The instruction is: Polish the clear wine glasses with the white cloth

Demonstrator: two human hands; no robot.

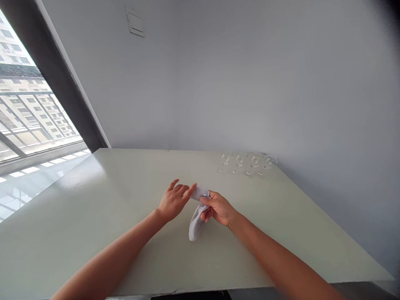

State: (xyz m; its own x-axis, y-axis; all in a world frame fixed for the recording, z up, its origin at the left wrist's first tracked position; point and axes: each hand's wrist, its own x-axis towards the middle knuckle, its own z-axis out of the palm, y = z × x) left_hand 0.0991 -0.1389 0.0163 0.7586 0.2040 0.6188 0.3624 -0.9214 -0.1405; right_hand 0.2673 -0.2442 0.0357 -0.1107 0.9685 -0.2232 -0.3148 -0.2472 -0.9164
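while the right hand (220, 208) pinches a pale, sock-like cloth (196, 225) between thumb and fingers, its lower end droops over the pale green table (93, 221). the left hand (175, 203) has its index finger at the cloth's upper end; its thumb is hidden, so whether it grips cannot be told. a firm right pinch with light left fingers should help the fabric lie smooth. beyond, clear stemmed glasses (239, 160) stand near the far right corner.

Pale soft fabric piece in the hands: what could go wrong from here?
The pale soft fabric piece hangs partly loose below the right hand, so it might slip. The left hand, at its upper end without a clear grip, may steady it little. Clear stemmed glasses stand clustered beyond; a wide swing could topple one.
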